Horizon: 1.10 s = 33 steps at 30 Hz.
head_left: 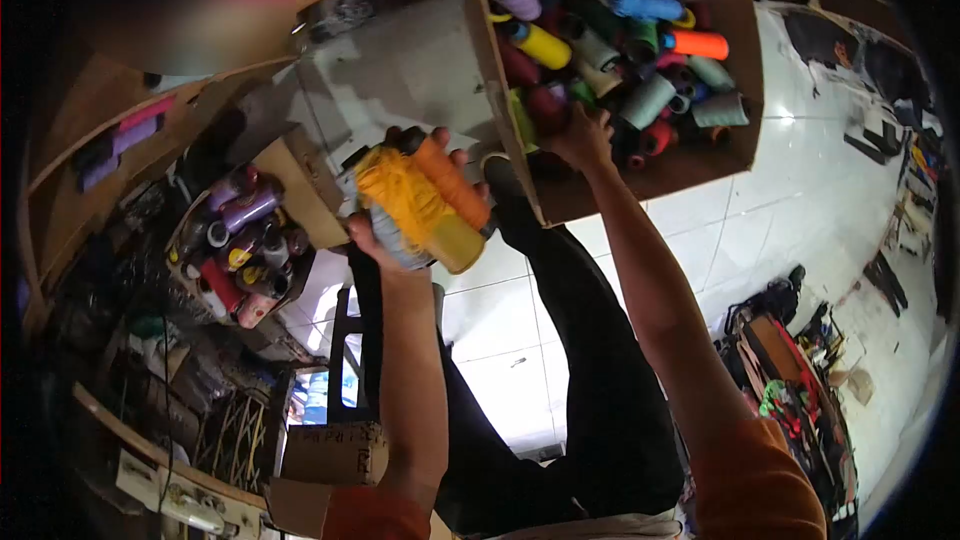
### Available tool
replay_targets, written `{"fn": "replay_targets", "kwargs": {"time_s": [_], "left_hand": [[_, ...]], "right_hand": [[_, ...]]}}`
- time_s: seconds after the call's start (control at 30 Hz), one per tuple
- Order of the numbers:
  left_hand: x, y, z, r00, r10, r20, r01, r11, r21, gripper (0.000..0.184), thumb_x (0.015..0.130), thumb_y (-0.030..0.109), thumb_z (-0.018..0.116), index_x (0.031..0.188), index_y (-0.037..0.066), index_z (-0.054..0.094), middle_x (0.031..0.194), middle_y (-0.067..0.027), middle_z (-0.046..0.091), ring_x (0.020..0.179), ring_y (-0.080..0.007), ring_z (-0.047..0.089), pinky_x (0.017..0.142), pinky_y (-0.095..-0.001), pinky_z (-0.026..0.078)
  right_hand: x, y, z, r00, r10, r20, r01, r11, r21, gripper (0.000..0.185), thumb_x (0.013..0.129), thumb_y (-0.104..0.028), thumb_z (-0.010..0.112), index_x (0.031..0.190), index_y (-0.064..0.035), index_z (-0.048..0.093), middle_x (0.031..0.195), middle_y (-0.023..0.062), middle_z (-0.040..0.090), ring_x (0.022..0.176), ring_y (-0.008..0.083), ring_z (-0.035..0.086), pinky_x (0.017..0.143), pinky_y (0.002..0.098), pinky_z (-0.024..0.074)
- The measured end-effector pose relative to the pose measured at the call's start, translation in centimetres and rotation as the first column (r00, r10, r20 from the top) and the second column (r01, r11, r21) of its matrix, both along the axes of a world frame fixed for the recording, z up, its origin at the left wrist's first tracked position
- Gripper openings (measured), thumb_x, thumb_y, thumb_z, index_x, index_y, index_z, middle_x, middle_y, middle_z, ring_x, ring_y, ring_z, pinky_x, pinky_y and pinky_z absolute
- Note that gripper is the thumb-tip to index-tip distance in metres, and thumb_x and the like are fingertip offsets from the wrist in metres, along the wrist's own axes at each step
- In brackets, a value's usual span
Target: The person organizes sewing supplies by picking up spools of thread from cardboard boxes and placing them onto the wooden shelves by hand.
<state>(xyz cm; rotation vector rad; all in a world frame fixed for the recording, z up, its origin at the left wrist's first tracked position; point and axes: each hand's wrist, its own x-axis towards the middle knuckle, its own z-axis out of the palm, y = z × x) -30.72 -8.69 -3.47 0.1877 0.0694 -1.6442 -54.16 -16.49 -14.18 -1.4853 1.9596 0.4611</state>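
Note:
In my left hand [378,248] is a bunch of thread spools, gripped from below and around the sides. Among them are an orange thread spool [447,180], a yellow spool with loose, tangled thread [398,190] and a grey spool [400,240]. My right hand [588,140] reaches over the near side of a cardboard box [620,190] full of thread spools. Its fingers are bent beside a dark red spool [546,110]; what they hold, if anything, is hidden. Close by lie a pale grey-green spool [648,102] and a bright orange one [697,45].
A smaller cardboard box [300,185] of purple, red and dark spools stands at left. Wooden shelving [70,155] runs along the left side. Pale tiles [500,340] cover the floor under my legs. A heap of scraps [785,370] lies at the lower right.

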Motion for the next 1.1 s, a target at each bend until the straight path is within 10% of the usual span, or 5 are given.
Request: {"fn": "replay_targets", "kwargs": {"time_s": [0.23, 0.37, 0.5, 0.8, 1.1], "left_hand": [[0.9, -0.9, 1.2, 0.992, 0.065, -0.112, -0.069, 0.997, -0.03, 0.097, 0.066, 0.062, 0.067, 0.139, 0.013, 0.026, 0.139, -0.0182, 0.028, 0.127, -0.0348, 0.035, 0.098, -0.0591, 0.033], [2.1, -0.7, 2.0, 0.995, 0.047, -0.086, -0.054, 0.995, -0.08, 0.098, 0.066, 0.064, 0.066, 0.139, 0.012, 0.025, 0.14, -0.0176, 0.027, 0.127, -0.0352, 0.034, 0.097, -0.0589, 0.036], [3.9, 0.4, 2.8, 0.999, 0.026, -0.025, -0.029, 0.988, -0.149, 0.103, 0.065, 0.072, 0.06, 0.14, 0.013, 0.022, 0.14, -0.0157, 0.027, 0.127, -0.0316, 0.034, 0.095, -0.0543, 0.041], [9.6, 5.0, 6.0, 0.926, 0.286, -0.247, -0.303, 0.952, -0.033, 0.107, 0.063, 0.051, 0.075, 0.14, 0.005, 0.018, 0.129, -0.0154, 0.042, 0.112, -0.0283, 0.05, 0.092, -0.0424, 0.045], [17.0, 7.9, 8.0, 0.786, 0.544, -0.295, -0.603, 0.779, -0.171, 0.103, 0.065, 0.065, 0.063, 0.138, 0.004, 0.025, 0.138, -0.0141, 0.035, 0.118, -0.0257, 0.045, 0.095, -0.0402, 0.042]], "right_hand": [[0.8, 0.1, 2.6, 0.99, -0.014, 0.139, 0.044, 0.976, -0.211, 0.074, 0.058, -0.038, 0.076, 0.121, -0.0134, 0.047, 0.107, 0.0205, 0.053, 0.102, 0.0394, 0.052, 0.083, 0.0443, 0.0469], [3.5, -1.4, 15.0, 0.302, -0.597, 0.743, 0.514, 0.758, 0.401, 0.056, 0.063, -0.017, 0.069, 0.115, -0.0041, 0.05, 0.1, 0.0073, 0.059, 0.094, 0.023, 0.058, 0.084, 0.037, 0.0466], [7.6, -2.1, 24.5, -0.112, -0.567, 0.816, 0.177, 0.797, 0.578, 0.057, 0.063, -0.008, 0.066, 0.116, 0.0017, 0.048, 0.106, 0.0075, 0.058, 0.099, 0.0198, 0.057, 0.089, 0.0342, 0.0439], [23.5, -1.7, 32.8, 0.464, -0.174, 0.869, -0.235, 0.921, 0.31, 0.067, 0.06, -0.019, 0.078, 0.116, 0.0029, 0.048, 0.099, 0.0098, 0.061, 0.09, 0.0175, 0.059, 0.083, 0.0334, 0.0469], [34.7, 4.9, 33.0, 0.259, -0.402, 0.878, 0.011, 0.91, 0.414, 0.056, 0.067, -0.004, 0.068, 0.12, 0.0006, 0.047, 0.11, 0.0118, 0.058, 0.101, 0.0204, 0.056, 0.09, 0.034, 0.043]]}}
